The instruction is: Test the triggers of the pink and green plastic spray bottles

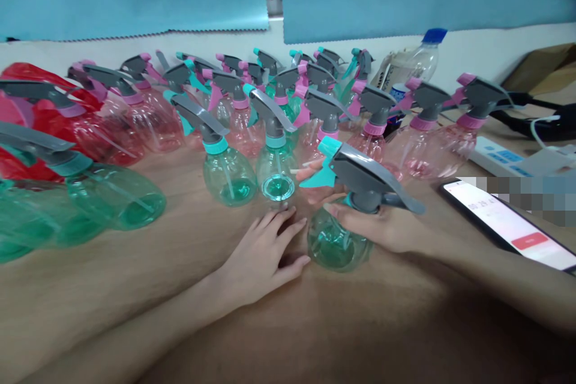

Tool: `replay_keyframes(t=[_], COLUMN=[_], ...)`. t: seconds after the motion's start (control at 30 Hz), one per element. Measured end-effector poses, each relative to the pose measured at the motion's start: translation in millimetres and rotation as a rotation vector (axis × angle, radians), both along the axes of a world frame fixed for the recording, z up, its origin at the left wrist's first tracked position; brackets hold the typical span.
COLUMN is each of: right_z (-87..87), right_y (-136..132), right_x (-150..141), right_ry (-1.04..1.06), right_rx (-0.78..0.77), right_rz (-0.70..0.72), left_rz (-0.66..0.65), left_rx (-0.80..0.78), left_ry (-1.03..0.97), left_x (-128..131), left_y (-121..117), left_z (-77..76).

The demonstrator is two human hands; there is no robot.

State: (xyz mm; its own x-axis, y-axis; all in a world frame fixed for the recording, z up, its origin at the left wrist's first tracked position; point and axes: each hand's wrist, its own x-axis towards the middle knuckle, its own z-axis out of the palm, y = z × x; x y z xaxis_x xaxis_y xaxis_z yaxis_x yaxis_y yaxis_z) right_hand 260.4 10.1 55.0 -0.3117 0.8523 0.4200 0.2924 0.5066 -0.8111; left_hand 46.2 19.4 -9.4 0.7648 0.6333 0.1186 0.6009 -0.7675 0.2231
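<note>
My right hand (382,225) is closed around the neck of a green spray bottle (337,243) with a grey and turquoise trigger head, held slightly tilted above or on the table. Left of it, my left hand (265,252) rests on the tabletop, fingers spread and holding nothing. Just beyond my fingers stand two more green bottles, a clear-green spray bottle (276,171) and another green spray bottle (229,177). Part of my right hand's fingers is hidden behind the held bottle.
Several pink spray bottles (369,144) crowd the back of the wooden table (189,288). More green spray bottles (119,198) stand at left by a red plastic bag (27,162). A phone (517,228), a white power strip (499,156) and a blue-capped bottle (423,57) are on the right.
</note>
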Motion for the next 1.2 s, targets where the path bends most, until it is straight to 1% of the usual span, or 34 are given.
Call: replay_keyframes(t=[0.17,0.4,0.87,1.03,1.2], right_z=[0.2,-4.7,-1.0,-0.9,1.6], right_y=[0.4,-0.3,0.2,-1.5,-0.7], right_x=[-0.2,1.0,0.0,0.1,-1.3], right_ry=[-0.027,-0.041,-0.011,-0.040,-0.045], right_rx=[0.026,-0.051,-0.024,-0.029,-0.013], right_rz=[-0.050,-0.123,-0.077,-0.115,-0.087], left_rz=[-0.002,-0.008,-0.009,-0.003,-0.003], left_rx=[-0.011,-0.008,-0.010,-0.005,-0.005], left_ry=[0.004,-0.005,0.000,0.000,-0.022], left_x=[0.4,-0.4,0.3,-0.1,-0.5], left_y=[-0.1,0.6,0.5,0.1,-0.1], left_z=[0.1,0.1,-0.3,-0.3,-0.5])
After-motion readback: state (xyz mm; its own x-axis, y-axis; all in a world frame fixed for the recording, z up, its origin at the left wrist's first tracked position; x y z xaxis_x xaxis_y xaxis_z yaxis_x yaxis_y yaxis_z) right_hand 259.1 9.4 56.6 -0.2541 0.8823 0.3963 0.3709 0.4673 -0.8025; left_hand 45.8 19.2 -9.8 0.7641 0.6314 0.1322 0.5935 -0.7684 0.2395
